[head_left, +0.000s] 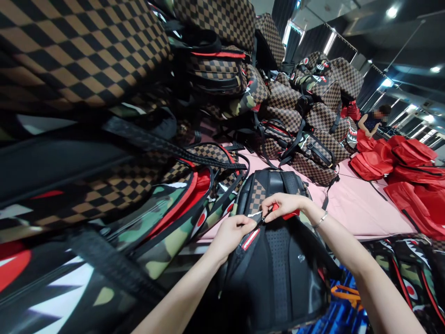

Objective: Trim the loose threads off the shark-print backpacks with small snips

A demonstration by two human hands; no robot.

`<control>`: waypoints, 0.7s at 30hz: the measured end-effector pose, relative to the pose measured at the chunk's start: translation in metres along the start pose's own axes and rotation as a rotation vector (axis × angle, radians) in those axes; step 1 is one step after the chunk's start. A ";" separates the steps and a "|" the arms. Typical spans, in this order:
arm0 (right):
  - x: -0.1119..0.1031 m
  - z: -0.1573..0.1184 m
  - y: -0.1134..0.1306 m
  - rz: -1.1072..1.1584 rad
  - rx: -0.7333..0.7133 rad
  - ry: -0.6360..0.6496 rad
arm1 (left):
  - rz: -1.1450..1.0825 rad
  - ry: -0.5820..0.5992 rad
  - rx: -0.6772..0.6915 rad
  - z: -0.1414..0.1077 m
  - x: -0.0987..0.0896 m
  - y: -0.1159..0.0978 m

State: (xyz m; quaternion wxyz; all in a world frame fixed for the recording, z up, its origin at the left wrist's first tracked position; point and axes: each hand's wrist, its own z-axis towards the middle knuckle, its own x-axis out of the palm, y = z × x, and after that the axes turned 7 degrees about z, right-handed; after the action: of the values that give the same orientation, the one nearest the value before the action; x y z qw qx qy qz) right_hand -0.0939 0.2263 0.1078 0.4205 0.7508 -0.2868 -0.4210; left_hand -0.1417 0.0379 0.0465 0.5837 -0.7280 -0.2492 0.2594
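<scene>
Backpack (278, 260) held at the pink table (351, 208) by 2 hands.
Its strap end (256, 217) is pinched between finger and thumb of both left hand (232, 234) and right hand (281, 207).

A broad pink surface (354, 215) spreads across the middle, slightly creased, pale where light falls on it and darker toward its far left part. Behind it, the room recedes to the upper right beneath a dark grey ceiling (368, 30), which appears tilted in this view. Round ceiling lights (392, 12) glow white, and a thin pale rod (405, 45) slants below them. Dark vertical drapes or panels (371, 86) line the far side, with narrow bright windows (330, 42) showing between them, their light cool and bluish-white
</scene>
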 end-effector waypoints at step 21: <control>0.024 0.004 0.017 -0.389 -0.012 -0.012 | -0.206 -0.058 -0.068 -0.007 0.004 0.006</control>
State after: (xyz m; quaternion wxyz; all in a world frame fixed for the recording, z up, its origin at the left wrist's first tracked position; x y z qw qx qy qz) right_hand -0.0870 0.1979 0.1122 0.3340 0.7869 -0.1365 -0.5005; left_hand -0.1338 0.0339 0.0414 0.5746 -0.7101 -0.3481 0.2106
